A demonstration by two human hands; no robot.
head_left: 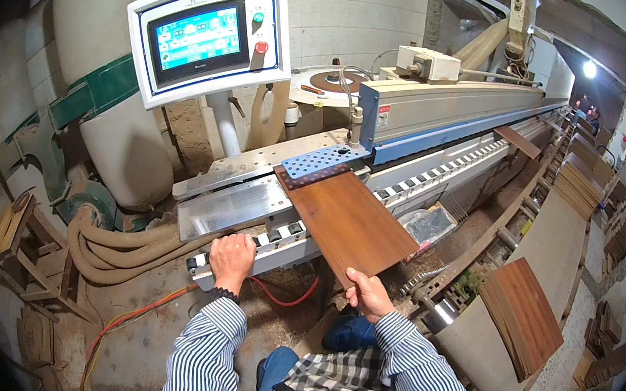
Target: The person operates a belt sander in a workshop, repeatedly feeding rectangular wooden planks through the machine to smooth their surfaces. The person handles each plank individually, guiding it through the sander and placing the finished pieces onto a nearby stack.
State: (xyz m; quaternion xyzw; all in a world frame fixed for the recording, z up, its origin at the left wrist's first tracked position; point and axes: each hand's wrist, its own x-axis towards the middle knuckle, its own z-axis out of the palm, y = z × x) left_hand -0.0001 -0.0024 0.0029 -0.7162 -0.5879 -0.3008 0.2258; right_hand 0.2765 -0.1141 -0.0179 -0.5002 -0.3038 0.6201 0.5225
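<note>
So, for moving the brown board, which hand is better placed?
Probably the right hand: it grips the brown board at one corner, while the left hand is at the white rail, off the board.

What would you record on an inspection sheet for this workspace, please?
Surface: metal plate beside a rail of black and white pads.
Work things: brown panel lies across the rail, far end at the blue perforated plate.
Clutter: plastic-looking bundle below the rail; contents unclear.
Left hand: rests on the rail's near end; finger closure unclear.
Right hand: grips the panel's near corner.
Cables: orange line across the floor; cable or hose unclear.
Surroundings: lit control screen, thick beige hoses, panel stack on the right-hand belt.
</note>
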